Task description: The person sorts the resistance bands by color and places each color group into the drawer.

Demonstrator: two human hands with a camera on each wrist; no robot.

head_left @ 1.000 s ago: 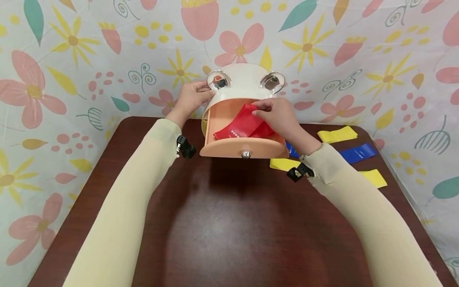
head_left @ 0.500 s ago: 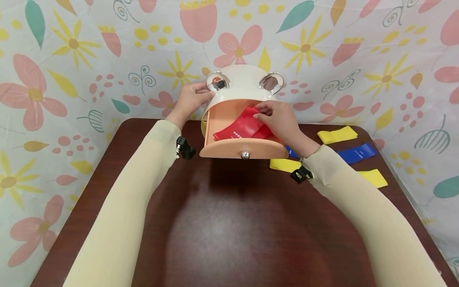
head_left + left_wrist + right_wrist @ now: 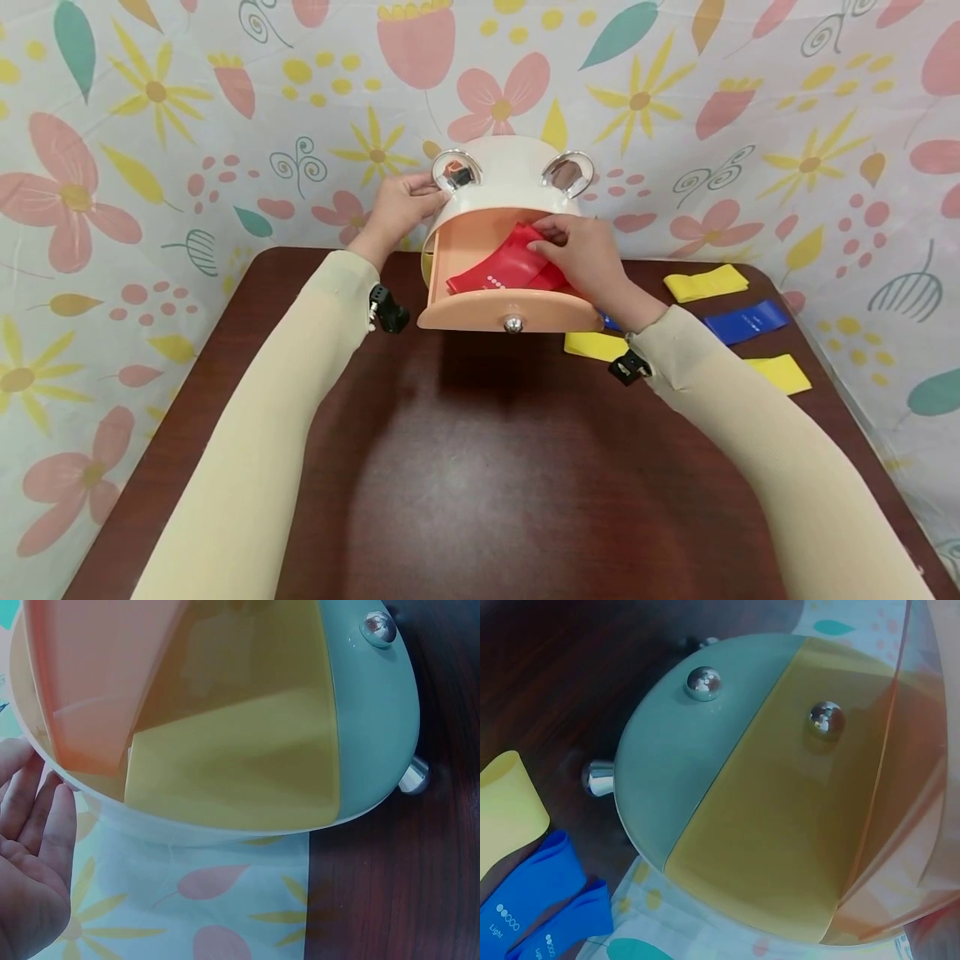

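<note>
**Red band in the open drawer**

We see the right hand reaching into the pulled-out peach drawer, its fingers curled and pinching the red band, which lies folded inside the drawer. The left hand rests against the side of the cream cabinet, fingers fairly straight against the shell, holding nothing else; the left wrist view shows the palm beside the rim with fingers extended. The cabinet stands at the far edge of the dark surface. To the right of it lie yellow bands and blue bands, flat on the surface, with one blue band partly hidden behind the right wrist.
</note>
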